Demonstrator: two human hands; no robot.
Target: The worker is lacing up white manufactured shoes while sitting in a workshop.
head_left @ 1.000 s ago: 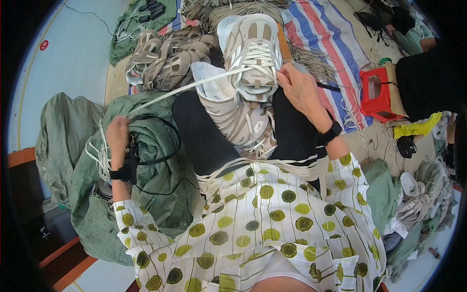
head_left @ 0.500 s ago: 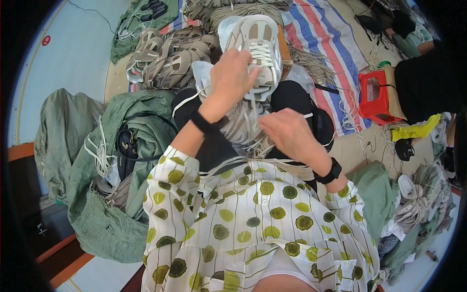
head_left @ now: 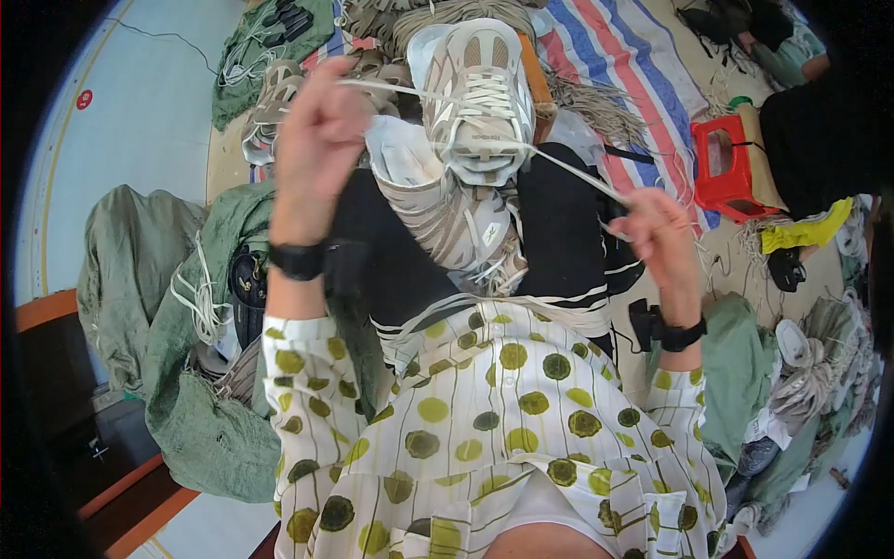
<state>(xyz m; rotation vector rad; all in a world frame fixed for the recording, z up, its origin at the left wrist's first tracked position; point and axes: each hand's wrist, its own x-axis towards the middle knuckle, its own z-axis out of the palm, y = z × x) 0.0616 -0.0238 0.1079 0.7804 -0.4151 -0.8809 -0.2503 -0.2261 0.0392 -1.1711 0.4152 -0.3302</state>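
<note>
Up on the person's lap sits a beige sneaker [head_left: 477, 93]. Left of it, the left hand [head_left: 318, 140] is closed on one white shoelace [head_left: 391, 88] end; right of it, the right hand [head_left: 659, 233] pinches the other end.

A beige and white sneaker [head_left: 480, 102] is being propped toe-up on the lap, its sole turned away from the camera. Its pale flat shoelace [head_left: 568, 172] is being stretched out to both sides from the eyelets, one end toward each raised hand.
</note>
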